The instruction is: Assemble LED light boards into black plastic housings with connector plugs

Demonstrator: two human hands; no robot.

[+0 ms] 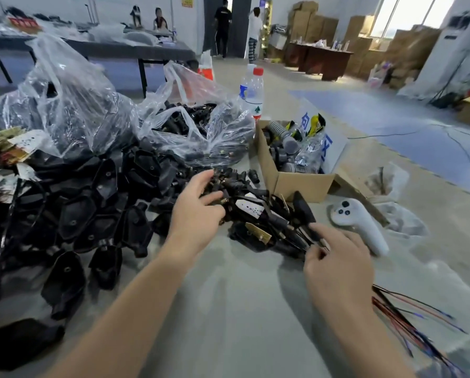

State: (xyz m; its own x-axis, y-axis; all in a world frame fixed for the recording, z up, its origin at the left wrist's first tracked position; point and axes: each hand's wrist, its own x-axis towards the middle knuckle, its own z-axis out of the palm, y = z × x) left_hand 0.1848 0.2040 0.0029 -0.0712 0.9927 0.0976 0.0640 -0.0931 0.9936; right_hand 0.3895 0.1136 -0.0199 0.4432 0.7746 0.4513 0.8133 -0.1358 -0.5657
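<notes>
Black housings [75, 214], white controller [356, 222], red-capped bottle [254, 94].

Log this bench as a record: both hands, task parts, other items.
left hand: open, fingers spread over the connector plugs
right hand: pinches black wires of a part in the small heap
housings: loose black pile on the left
LED board: white, lies in the small heap
other: cardboard box, water bottle, white controller, clear bags

My left hand [198, 214] spreads loose fingers over the connector plugs [228, 179]; my right hand [337, 264] pinches a wired black part [314, 233]. The black housings [78, 222] heap left; 1 white controller [356, 222] lies right.
</notes>
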